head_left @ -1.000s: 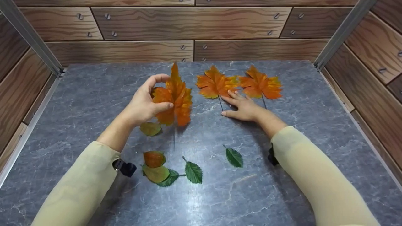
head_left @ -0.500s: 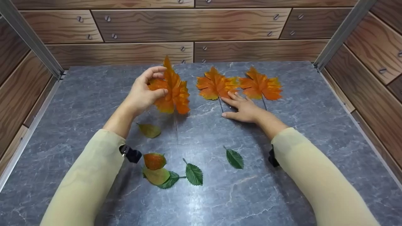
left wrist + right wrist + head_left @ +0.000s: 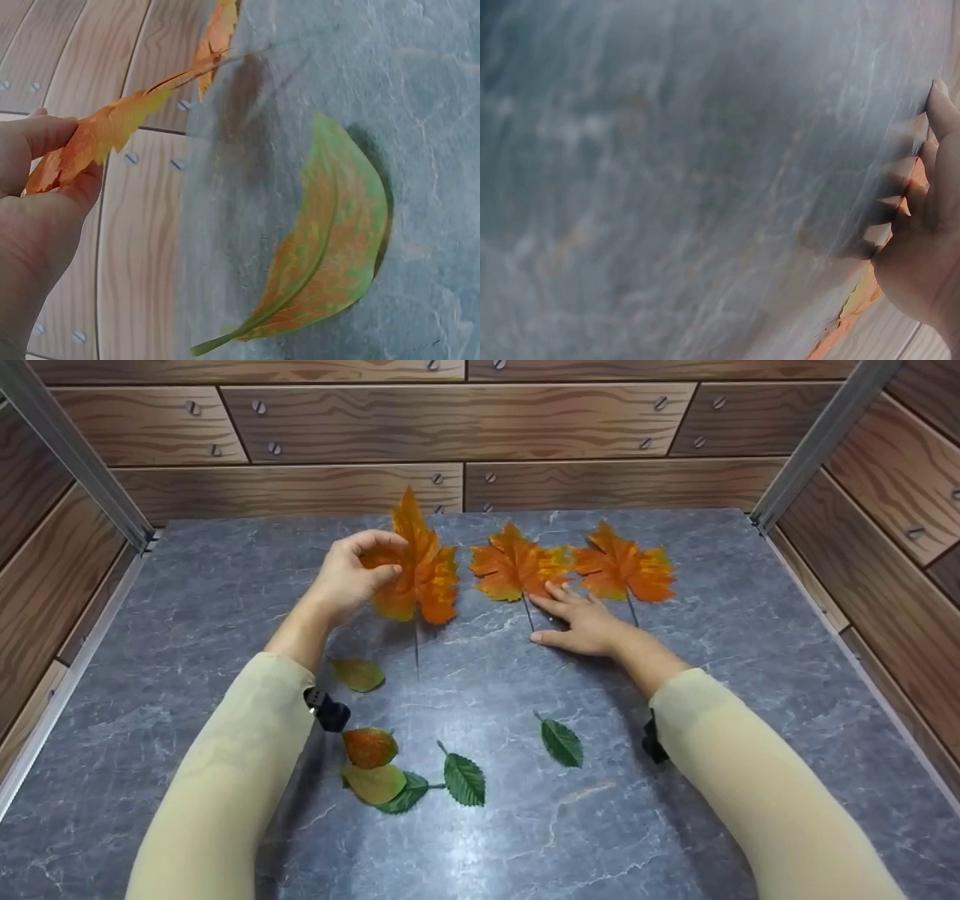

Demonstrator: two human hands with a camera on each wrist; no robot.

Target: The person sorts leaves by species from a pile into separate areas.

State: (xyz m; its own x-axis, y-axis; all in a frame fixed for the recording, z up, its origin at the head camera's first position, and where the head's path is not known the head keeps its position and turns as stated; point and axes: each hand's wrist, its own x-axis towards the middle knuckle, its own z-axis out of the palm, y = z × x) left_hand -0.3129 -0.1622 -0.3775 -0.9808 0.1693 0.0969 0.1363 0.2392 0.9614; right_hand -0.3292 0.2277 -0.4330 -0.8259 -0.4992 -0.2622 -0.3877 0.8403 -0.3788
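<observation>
The left hand (image 3: 346, 577) pinches the left lobe of an orange maple leaf (image 3: 425, 574) between thumb and fingers; in the left wrist view that leaf (image 3: 112, 131) is seen edge-on, raised above the table. Its stem points down toward the near side. Spread fingers of the right hand (image 3: 589, 624) rest at the lower edge of a second maple leaf (image 3: 514, 562), the thumb by its stem. A third maple leaf (image 3: 622, 564) lies just right of it, its stem beyond the right hand. The right wrist view shows the right hand (image 3: 930, 225) at the frame's edge.
A yellow-green leaf (image 3: 358, 674) lies below the left hand. Nearer are a red-orange leaf (image 3: 370, 747), another yellow-green leaf (image 3: 376, 784) overlapping a green one (image 3: 407, 795), and two more green leaves (image 3: 464, 778), (image 3: 562, 743). Wood-patterned panels (image 3: 457, 421) enclose the grey table (image 3: 480, 855).
The left hand has moved away toward the back of the table with its maple leaf, uncovering more of the yellow-green leaf below. The right hand has stayed in place.
</observation>
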